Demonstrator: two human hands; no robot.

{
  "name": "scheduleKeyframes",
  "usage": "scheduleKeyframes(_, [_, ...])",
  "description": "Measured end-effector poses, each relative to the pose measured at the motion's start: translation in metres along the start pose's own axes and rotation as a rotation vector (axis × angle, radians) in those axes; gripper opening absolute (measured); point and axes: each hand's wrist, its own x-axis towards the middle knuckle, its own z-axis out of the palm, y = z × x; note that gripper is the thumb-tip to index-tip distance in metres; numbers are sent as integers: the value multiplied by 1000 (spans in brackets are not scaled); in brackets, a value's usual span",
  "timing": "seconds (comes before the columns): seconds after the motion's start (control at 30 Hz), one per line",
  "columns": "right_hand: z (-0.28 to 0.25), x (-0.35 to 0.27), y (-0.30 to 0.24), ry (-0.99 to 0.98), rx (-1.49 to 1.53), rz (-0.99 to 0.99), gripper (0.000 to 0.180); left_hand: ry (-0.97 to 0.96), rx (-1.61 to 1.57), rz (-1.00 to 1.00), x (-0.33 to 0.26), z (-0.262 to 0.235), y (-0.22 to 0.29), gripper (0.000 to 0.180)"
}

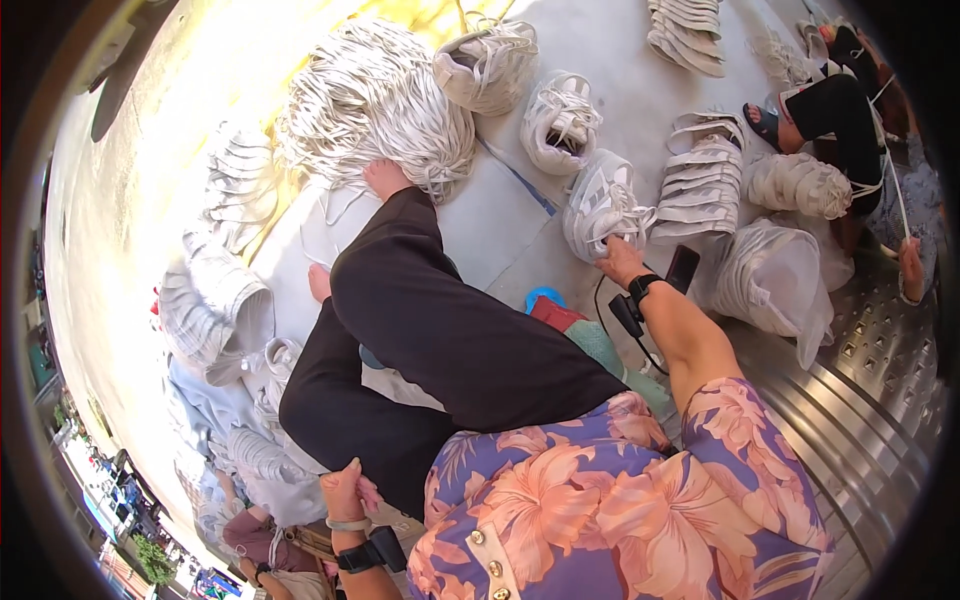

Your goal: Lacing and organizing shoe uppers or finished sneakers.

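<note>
My right hand [622, 262] has its grip grasping a white bundle of woven straps [600, 205] on the floor [640, 90]; my left hand [343, 490] rests clenched, holding nothing. Many bundles lie tied; a loose heap of white straps [375, 100] remains.

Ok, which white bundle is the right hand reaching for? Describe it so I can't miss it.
Start at the big heap of loose white straps at the top. Follow the row of white bundles down and right to the one under the right hand. Unlike the flat stack beside it, it is rounded.

An informal floor-level workshop: heaps of white shoe uppers [700, 185] and laces [375, 95] across a concrete floor [640, 90].
</note>
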Motion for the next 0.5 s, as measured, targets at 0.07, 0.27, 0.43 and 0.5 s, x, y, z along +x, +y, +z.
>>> scheduleKeyframes(0.07, [-1,-3,-1,-4,10,9,41,-18,3,6,1,-3,-2,42])
scheduleKeyframes(0.27, [-14,-8,-25,-87,68,-167,47,-14,-81,22,-12,-19,-10,42])
scheduleKeyframes(0.43, [-26,-31,-6,124,-67,-291,35,-303,-295,35,-6,-35,-12,29])
scheduleKeyframes(0.5, [-38,-39,0,135,-111,-323,30,-333,-343,135,1,-48,-20,26])
